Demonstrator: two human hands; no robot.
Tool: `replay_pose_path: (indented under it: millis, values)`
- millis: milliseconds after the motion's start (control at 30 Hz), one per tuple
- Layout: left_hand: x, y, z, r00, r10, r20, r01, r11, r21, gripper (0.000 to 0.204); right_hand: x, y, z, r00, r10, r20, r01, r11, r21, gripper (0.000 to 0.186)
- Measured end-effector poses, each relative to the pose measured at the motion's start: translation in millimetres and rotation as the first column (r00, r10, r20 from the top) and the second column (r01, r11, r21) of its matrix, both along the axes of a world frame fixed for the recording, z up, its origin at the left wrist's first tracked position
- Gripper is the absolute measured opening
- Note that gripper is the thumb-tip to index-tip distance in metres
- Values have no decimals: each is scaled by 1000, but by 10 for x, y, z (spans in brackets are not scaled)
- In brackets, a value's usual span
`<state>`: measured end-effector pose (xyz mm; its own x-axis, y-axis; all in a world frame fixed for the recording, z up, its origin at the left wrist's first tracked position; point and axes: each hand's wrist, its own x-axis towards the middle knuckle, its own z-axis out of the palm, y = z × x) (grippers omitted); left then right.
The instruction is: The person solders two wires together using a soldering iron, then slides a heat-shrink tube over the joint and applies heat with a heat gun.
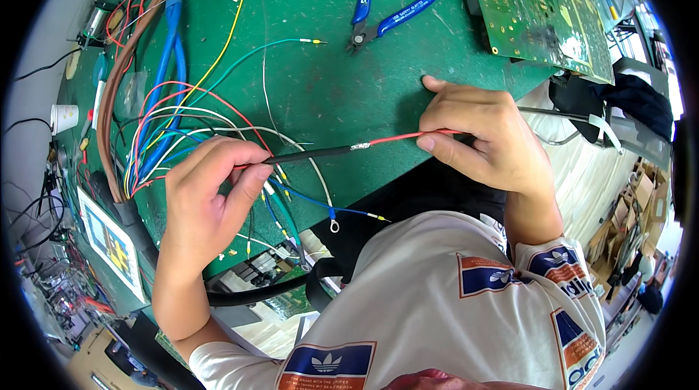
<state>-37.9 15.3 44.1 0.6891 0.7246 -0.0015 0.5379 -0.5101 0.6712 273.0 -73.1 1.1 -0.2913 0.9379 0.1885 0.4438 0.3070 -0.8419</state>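
Observation:
Between my hands a red wire [397, 138] is stretched above the front edge of the green table. Black sleeving [313, 155] covers its left stretch, and a short silvery joint [360, 146] shows at the sleeving's right end. My left hand [211, 190] pinches the wire and the left end of the sleeving between thumb and fingers. In my right hand [484, 131], thumb and curled fingers grip the red wire to the right of the joint. Beneath my left hand fan out several loose coloured wires, among them a white one with a blue ring terminal [333, 221].
Blue-handled cutters [397, 15] lie spread on the green table [320, 91]. A large green circuit board [535, 15] rests at the far right. Thick brown [127, 84] and blue cables [175, 26] run along the left. A white cup [64, 118] stands at the far left.

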Motion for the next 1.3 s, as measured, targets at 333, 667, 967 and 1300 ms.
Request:
replay_pose_path:
  millis: [333, 667, 967, 1300]
  values:
    - [89, 4, -56, 999, -45, 7, 45, 999, -3, 12, -3, -16, 25, 1000, -8, -27, 8, 1000, 4, 8]
    - [163, -17, -128, 996, -87, 38, 87, 996, -3, 12, -12, -29, -3, 999, -7, -47, 9, 999, 33, 8]
    - [248, -83, -153, 987, -136, 85, 137, 991, -1, 16, -29, -36, -14, 999, -2, -34, 4, 998, 64, 8]
    - [237, -147, -250, 983, -115, 145, 105, 991, 79, 19, -69, -42, -38, 1000, -21, -23, 22, 997, 75, 10]
